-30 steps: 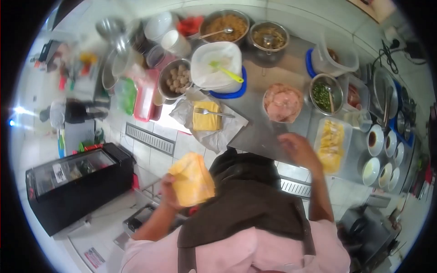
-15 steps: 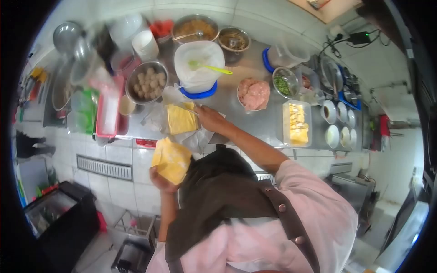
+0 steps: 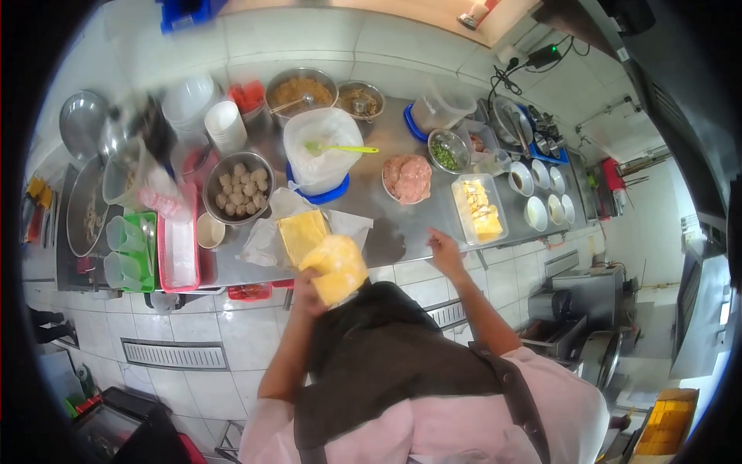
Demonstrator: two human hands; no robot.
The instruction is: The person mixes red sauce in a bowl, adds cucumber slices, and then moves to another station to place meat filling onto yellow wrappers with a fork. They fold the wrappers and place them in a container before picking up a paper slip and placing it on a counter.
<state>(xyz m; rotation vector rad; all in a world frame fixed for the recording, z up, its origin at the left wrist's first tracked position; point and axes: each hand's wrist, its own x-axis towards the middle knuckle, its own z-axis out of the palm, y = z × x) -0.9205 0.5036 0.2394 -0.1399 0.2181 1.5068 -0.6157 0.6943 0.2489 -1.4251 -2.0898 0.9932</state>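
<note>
My left hand (image 3: 309, 294) grips a floppy stack of yellow wrapper sheets (image 3: 337, 271) by its left edge, in front of the counter. Behind it, a second yellow stack (image 3: 301, 233) lies on crumpled white paper (image 3: 265, 241). My right hand (image 3: 446, 251) is over the counter's front edge, with its fingers partly apart and nothing visible in it. Beyond the paper stands a white-lined tub (image 3: 309, 166) with a green-handled spatula (image 3: 348, 148) across it. A bowl of pinkish minced meat (image 3: 407, 178) sits further right.
A bowl of meatballs (image 3: 241, 188), a small cup (image 3: 209, 230) and a red tray (image 3: 179, 247) stand to the left. On the right are a container of yellow pieces (image 3: 480, 210), a bowl of chopped greens (image 3: 448, 151) and several sauce bowls (image 3: 535, 213). Another person's feet (image 3: 54, 325) show at far left.
My right hand has left the yellow stack on the paper and moved right. My left hand has raised its wrappers towards the counter and rightwards. The view has shifted.
</note>
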